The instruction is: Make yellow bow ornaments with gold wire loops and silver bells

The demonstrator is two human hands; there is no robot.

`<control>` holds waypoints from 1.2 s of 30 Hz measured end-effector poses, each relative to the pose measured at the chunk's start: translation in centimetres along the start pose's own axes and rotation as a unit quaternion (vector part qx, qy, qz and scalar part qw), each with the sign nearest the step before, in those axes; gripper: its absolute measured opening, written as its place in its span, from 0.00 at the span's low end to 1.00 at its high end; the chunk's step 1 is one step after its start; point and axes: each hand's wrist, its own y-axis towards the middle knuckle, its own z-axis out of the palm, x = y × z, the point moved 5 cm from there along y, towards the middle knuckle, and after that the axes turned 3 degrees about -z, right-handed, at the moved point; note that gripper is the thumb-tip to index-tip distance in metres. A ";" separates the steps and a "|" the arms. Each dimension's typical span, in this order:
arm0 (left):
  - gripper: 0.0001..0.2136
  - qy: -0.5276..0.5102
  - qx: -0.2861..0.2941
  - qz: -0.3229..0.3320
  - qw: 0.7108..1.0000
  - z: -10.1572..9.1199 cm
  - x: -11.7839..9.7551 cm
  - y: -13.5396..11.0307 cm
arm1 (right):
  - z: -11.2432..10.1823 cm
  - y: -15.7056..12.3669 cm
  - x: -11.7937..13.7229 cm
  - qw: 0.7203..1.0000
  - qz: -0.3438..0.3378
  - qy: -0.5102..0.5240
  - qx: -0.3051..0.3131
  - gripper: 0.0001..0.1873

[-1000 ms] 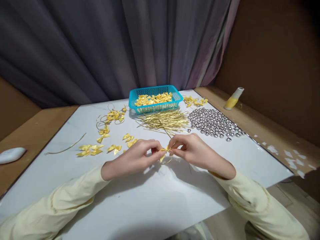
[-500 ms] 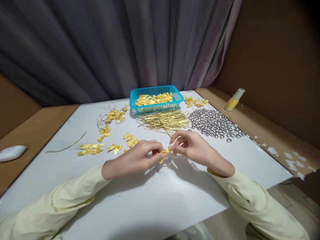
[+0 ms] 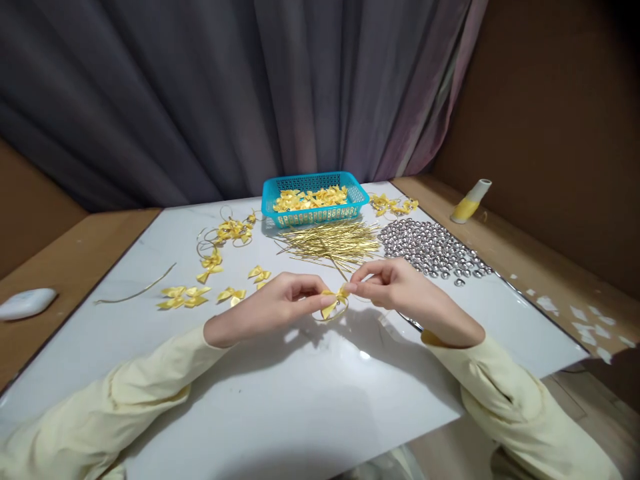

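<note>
Between both hands, over the white table, is a yellow ribbon bow (image 3: 329, 311) with a thin gold wire looped beneath it. My left hand (image 3: 280, 303) pinches the bow's left side between thumb and fingers. On the other side, the thumb and index finger of my right hand (image 3: 387, 287) are closed at the bow's upper right edge; whether they hold ribbon or wire there is too small to tell. Loose yellow bows (image 3: 231, 295) lie left of my left hand. A pile of gold wire ties (image 3: 333, 241) lies just beyond my fingertips.
A blue basket (image 3: 267, 208) of yellow bows stands at the back. Silver bells or beads (image 3: 430, 245) are heaped at right. Bows with wires (image 3: 234, 231) lie at left, near a single wire (image 3: 145, 289). A white mouse-like object (image 3: 27, 304) and a yellow-white cone (image 3: 470, 201) rest on side ledges.
My right hand has shifted slightly right, and its fingers now sit at the bow's edge. The bow has opened into clearer view, with my left hand still pinching it.
</note>
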 end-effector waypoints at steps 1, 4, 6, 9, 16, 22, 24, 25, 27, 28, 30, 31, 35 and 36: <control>0.13 0.004 -0.003 0.003 1.000 0.0 0.0 0.0 | 0.0 0.0 0.0 1.000 0.006 0.001 0.009 0.13; 0.12 0.026 -0.014 0.021 0.999 0.1 0.0 -0.1 | 0.2 0.0 -0.1 0.998 0.008 0.029 0.055 0.16; 0.12 0.044 -0.016 0.046 0.998 0.2 -0.1 -0.1 | 0.4 0.0 -0.2 0.996 0.009 0.043 0.080 0.16; 0.11 0.080 -0.028 0.090 0.992 0.4 -0.4 -0.2 | 0.7 0.0 -0.3 0.995 0.013 0.033 0.096 0.17; 0.10 0.159 -0.089 0.142 0.973 0.4 -0.7 -0.7 | 0.8 -0.2 0.3 0.997 0.008 0.002 0.080 0.18; 0.10 0.115 -0.098 0.117 0.982 0.1 -0.5 -0.6 | 0.1 -0.9 1.0 0.998 0.010 -0.041 0.041 0.13; 0.10 0.107 -0.093 0.115 0.983 0.1 -0.5 -0.5 | 0.2 -1.2 1.2 0.997 -0.003 -0.058 0.050 0.14; 0.10 0.108 -0.092 0.116 0.983 0.1 -0.5 -0.5 | 0.3 -1.3 1.3 0.996 -0.014 -0.070 0.059 0.15; 0.10 0.117 -0.091 0.120 0.982 0.2 -0.4 -0.5 | 0.7 -1.4 1.4 0.991 -0.041 -0.103 0.079 0.16; 0.10 0.123 -0.090 0.121 0.981 0.2 -0.4 -0.5 | 0.9 -1.5 1.4 0.987 -0.055 -0.124 0.086 0.16; 0.10 0.132 -0.085 0.118 0.981 0.3 -0.2 -0.6 | 1.2 -1.6 1.4 0.978 -0.079 -0.170 0.092 0.14; 0.10 0.135 -0.081 0.116 0.981 0.3 -0.2 -0.6 | 1.4 -1.6 1.3 0.973 -0.089 -0.193 0.095 0.12; 0.10 0.148 -0.066 0.108 0.981 0.5 0.0 -0.5 | 2.0 -1.6 1.2 0.945 -0.129 -0.288 0.092 0.09; 0.10 0.152 -0.062 0.106 0.981 0.5 0.0 -0.4 | 2.1 -1.7 1.2 0.936 -0.139 -0.312 0.087 0.09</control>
